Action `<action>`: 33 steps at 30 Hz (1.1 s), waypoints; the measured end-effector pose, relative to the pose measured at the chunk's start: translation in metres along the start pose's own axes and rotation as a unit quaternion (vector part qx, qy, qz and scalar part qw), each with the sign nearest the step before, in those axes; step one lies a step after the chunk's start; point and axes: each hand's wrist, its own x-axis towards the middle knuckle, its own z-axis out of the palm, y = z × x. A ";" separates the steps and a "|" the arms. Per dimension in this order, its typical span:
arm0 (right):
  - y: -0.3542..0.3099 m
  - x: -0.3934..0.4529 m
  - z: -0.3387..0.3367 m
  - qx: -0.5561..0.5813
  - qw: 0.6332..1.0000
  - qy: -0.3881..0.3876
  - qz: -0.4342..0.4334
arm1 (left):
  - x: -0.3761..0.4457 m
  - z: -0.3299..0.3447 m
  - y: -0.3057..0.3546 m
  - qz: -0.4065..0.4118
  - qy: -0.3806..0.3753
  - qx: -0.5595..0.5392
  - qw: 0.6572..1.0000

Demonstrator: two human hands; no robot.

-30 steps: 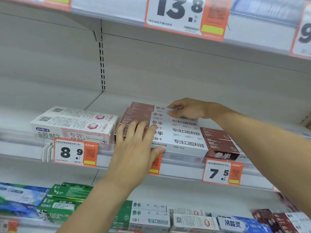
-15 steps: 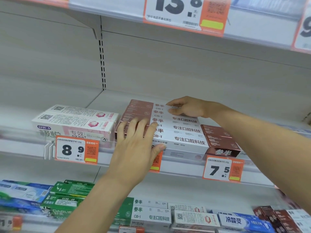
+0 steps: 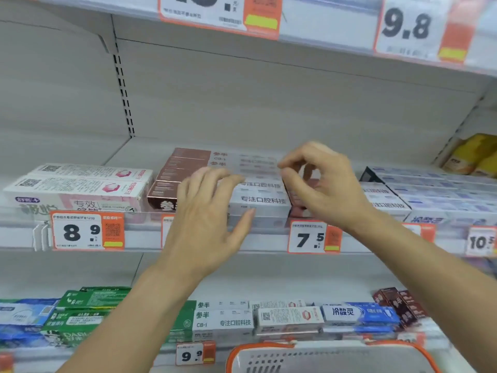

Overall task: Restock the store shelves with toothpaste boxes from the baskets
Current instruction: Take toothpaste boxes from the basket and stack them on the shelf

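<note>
Several brown-and-white toothpaste boxes (image 3: 258, 195) lie in a row on the middle shelf (image 3: 150, 154). My left hand (image 3: 207, 214) hovers in front of their left part with straight, spread fingers and holds nothing. My right hand (image 3: 322, 184) hangs in front of the right end of the row, its fingers loosely curled, thumb and forefinger close together, with nothing in them. Whether either hand touches a box is unclear. A white basket with an orange rim (image 3: 328, 356) shows at the bottom edge.
Pink-and-white boxes (image 3: 78, 187) lie left of the row, blue-and-white boxes (image 3: 430, 192) to its right. Price tags 8.9 (image 3: 87, 231) and 7.5 (image 3: 313, 238) hang on the shelf lip. The lower shelf holds green, white, blue and dark red boxes. Yellow packs (image 3: 473, 154) stand far right.
My right hand has come off the back boxes and pulled toward me, curling loosely. My left hand has lifted off the front boxes. The view has shifted right and down, showing the basket.
</note>
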 end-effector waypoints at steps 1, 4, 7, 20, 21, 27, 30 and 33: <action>-0.006 -0.027 -0.010 0.011 1.000 0.014 0.004 | 0.000 0.003 0.014 0.020 0.015 -0.049 0.998; 0.003 -0.114 -0.029 0.016 0.998 -0.020 0.062 | -0.015 0.028 0.059 0.035 -0.093 -0.154 0.983; 0.042 -0.202 -0.031 0.020 0.969 -0.133 0.208 | -0.052 0.077 0.098 0.063 -0.333 -0.137 0.931; 0.119 -0.445 0.006 -0.296 0.689 -0.436 0.497 | -0.246 0.258 0.162 -0.100 -0.674 -0.144 0.717; 0.118 -0.447 0.007 -0.312 0.689 -0.433 0.490 | -0.258 0.268 0.170 -0.136 -0.667 -0.177 0.711; 0.120 -0.452 0.010 -0.256 0.697 -0.444 0.502 | -0.299 0.296 0.206 -0.342 -0.587 -0.331 0.654; 0.134 -0.444 -0.004 -0.104 0.724 -0.310 0.607 | -0.290 0.291 0.209 -0.413 -0.599 -0.387 0.567; 0.139 -0.433 -0.017 0.160 0.673 -0.175 0.701 | -0.271 0.285 0.213 -0.445 -0.581 -0.512 0.451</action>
